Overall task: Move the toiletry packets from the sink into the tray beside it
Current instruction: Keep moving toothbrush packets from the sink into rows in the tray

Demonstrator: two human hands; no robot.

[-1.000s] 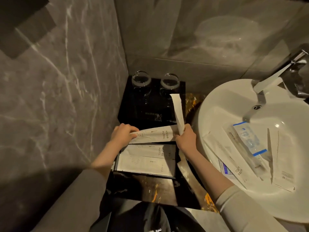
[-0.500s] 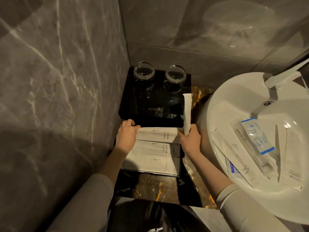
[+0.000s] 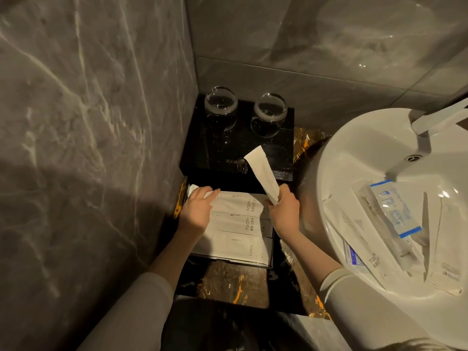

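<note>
The left hand [image 3: 197,211] lies flat, fingers spread, on the near-wall end of the top toothbrush packet [image 3: 240,202], pressing it into the black tray [image 3: 272,245]. Below that hand's fingers a second toothbrush packet [image 3: 243,224] and a comb packet [image 3: 238,247] lie side by side, filling the tray nearly edge to edge; only a thin dark rim shows at the tray's right and front sides. The right hand [image 3: 283,211] is closed around the lower end of a narrow paper packet [image 3: 262,173], which tilts up and away from it, over the tray's far edge. The packets are matte, pale, long and flat, with printed lettering.

Beyond both hands, two round clear glasses [image 3: 220,103] stand on a glossy black block [image 3: 238,148]. A grey veined stone wall rises close beside the left hand, leaving little room there. To the right of the right hand sits the smooth white round sink [image 3: 354,153], holding more packets [image 3: 395,214]: paper ones and a clear plastic one with blue bands, overlapping loosely.
</note>
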